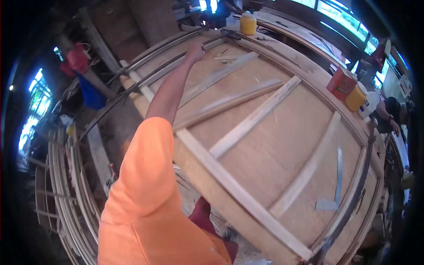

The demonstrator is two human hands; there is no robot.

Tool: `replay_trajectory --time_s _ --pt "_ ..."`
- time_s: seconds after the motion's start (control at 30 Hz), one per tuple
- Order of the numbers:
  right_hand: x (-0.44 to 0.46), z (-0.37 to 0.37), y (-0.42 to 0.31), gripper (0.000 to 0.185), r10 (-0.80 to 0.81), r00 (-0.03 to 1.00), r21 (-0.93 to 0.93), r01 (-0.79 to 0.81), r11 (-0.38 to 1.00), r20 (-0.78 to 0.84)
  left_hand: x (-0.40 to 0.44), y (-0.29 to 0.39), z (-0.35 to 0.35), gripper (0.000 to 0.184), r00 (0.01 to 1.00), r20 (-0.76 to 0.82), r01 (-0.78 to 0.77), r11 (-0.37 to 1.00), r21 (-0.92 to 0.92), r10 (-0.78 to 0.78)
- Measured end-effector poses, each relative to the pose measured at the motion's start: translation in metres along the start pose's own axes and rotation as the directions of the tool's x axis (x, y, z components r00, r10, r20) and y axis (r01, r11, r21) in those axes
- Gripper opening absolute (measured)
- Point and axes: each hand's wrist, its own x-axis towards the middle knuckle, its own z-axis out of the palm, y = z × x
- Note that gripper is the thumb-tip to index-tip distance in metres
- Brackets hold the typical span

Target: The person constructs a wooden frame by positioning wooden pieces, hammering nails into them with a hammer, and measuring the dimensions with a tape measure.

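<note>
My left hand [195,52], at the end of an outstretched arm in an orange sleeve, is closed at the far left part of a wooden panel frame [238,185]. It is right by the long dark bar of a clamp [145,79] that crosses the frame; what its fingers hold, if anything, is hidden. Pale wooden strips [256,117] lie across the plywood sheet [291,137], and small offcuts [226,57] are near the hand. Toward the right side lies a metal try square [339,176]. My right hand is out of view.
A second dark bar clamp [360,190] spans the right side. A yellow tub [248,23], a red tin [341,81] and a yellow jar [356,97] stand along the far edge. Timber strips [66,190] are stacked at left. Another person's hand [394,126] shows at right.
</note>
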Motion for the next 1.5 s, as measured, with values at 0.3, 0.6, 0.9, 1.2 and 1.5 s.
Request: replay_trajectory --time_s 0.3,0.6,0.9,1.2,1.5 --pt "0.070 0.025 -0.013 0.057 0.229 0.915 -0.368 -0.349 0.862 -0.333 0.172 -0.084 0.241 0.026 0.965 0.134 -0.215 0.974 -0.076 0.224" --pt "0.041 0.026 -0.021 0.040 0.300 0.841 -0.425 -0.497 0.756 -0.450 0.222 0.030 0.401 0.029 0.867 0.316 -0.369 0.922 -0.113 0.386" --pt "0.033 0.023 -0.015 0.044 0.277 0.839 -0.403 -0.482 0.778 -0.467 0.201 0.066 0.338 0.033 0.871 0.279 -0.327 0.902 -0.282 0.404" --pt "0.003 0.001 0.010 0.042 0.060 0.915 -0.440 -0.248 0.863 -0.398 0.067 0.306 0.146 0.038 0.744 0.122 -0.404 0.587 -0.701 0.658" --pt "-0.252 -0.098 0.115 0.034 0.056 0.760 -0.044 -0.111 0.993 -0.647 -0.349 0.618 -0.098 0.036 0.473 -0.279 -0.696 0.159 -0.701 0.836"
